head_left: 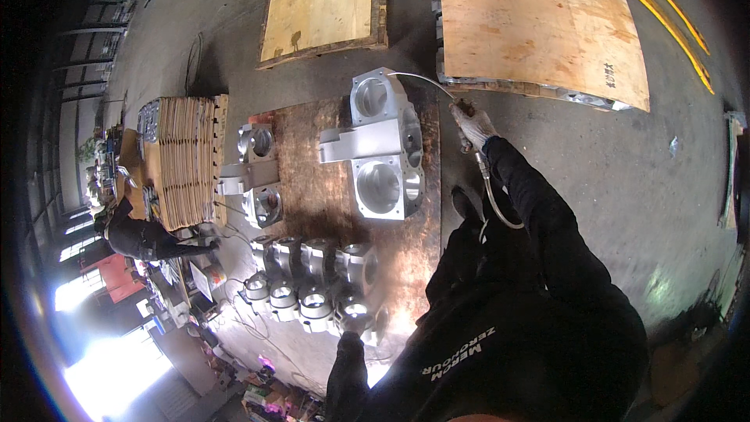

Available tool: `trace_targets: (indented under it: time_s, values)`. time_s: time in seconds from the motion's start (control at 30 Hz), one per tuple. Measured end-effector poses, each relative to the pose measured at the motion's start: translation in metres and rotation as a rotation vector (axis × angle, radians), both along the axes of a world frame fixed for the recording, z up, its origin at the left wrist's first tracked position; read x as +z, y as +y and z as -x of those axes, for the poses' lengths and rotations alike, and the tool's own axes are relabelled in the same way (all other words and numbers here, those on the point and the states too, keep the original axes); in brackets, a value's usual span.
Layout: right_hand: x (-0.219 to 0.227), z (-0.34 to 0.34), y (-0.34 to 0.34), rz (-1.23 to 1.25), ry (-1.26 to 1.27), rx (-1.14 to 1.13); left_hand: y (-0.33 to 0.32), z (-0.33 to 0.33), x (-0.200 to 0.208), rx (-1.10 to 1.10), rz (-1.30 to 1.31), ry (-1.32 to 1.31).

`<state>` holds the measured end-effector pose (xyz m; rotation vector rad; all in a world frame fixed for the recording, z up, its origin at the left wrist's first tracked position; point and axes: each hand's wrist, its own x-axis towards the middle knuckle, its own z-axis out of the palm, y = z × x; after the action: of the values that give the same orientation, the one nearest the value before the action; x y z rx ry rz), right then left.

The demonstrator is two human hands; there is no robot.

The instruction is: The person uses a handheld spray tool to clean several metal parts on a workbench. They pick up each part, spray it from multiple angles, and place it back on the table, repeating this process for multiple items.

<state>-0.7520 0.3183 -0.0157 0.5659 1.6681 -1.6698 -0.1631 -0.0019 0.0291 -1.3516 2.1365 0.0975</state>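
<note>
My right hand (pixel 476 128), in a pale glove, is closed round an air blow gun (pixel 462 108). From the gun a long thin bent tube (pixel 426 78) reaches to the top of a large silver metal casting (pixel 381 141), which has two big round bores. A hose (pixel 492 195) hangs in a loop below the hand. My left hand (pixel 351 337) is at the nearest of several smaller ring-shaped castings (pixel 353 306), low in the picture; its fingers are too small and blurred to read. Another two-bored casting (pixel 258 176) stands farther left.
The castings stand on a worn brown tabletop (pixel 312 121). Beyond are two wood-topped pallets (pixel 320 8) (pixel 539 23) and, at far right, a yellow pallet jack (pixel 672 16). Stacked cardboard (pixel 186 160) stands to the left, with another person (pixel 144 234) in dark clothes near it.
</note>
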Motion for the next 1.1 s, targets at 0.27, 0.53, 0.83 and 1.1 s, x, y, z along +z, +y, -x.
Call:
trace_targets:
  time_s: [0.27,0.53,0.83,1.1]
  values:
    - [-0.023,0.005,0.007,-0.037,-0.019,0.037,-0.001,0.006,0.005,0.093,-0.111,0.029]
    - [-0.022,-0.006,-0.004,0.075,0.024,0.105,0.001,0.019,0.013,0.089,-0.137,0.053]
    - [-0.022,-0.051,0.058,-0.156,0.593,0.147,-0.024,-0.031,-0.025,0.199,-0.296,0.192]
    - [0.02,-0.107,0.051,-0.009,-0.039,0.059,-0.013,-0.018,-0.02,0.12,-0.22,0.112]
